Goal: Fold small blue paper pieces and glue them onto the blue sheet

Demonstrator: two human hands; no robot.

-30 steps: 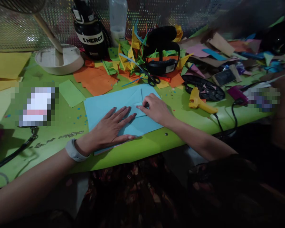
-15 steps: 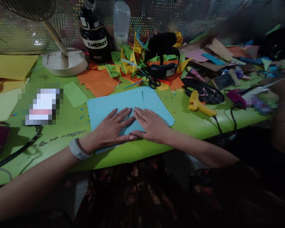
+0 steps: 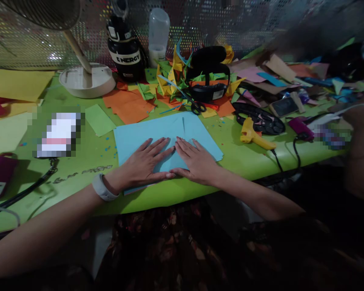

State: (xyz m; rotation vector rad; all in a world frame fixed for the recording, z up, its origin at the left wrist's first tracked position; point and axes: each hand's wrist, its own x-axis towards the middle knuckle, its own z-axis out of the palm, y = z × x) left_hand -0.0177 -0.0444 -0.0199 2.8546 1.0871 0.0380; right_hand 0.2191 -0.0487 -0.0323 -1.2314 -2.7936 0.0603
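Note:
Light blue paper sheets (image 3: 151, 128) lie in a flat stack at the front edge of the green table. My left hand (image 3: 144, 162) is spread flat on the left half of the paper, with a pale band on its wrist. Beside it my right hand (image 3: 197, 161) rests flat on the right half, fingers stretched out. The two thumbs touch or nearly touch near the paper's front edge. A short crease or slit shows in the paper above my right fingers. What lies under the palms is hidden.
Scissors (image 3: 197, 107) lie behind the paper among orange paper sheets (image 3: 129, 106) and folded scraps. To the right are a yellow glue gun (image 3: 256, 137) and a black tray (image 3: 262, 117). A phone (image 3: 60, 133) and a fan base (image 3: 87, 81) stand left. Another person's arm (image 3: 362, 149) is far right.
My right hand has slid slightly to the right on the paper, its fingertips now a little apart from my left hand's. The whole view has shifted slightly.

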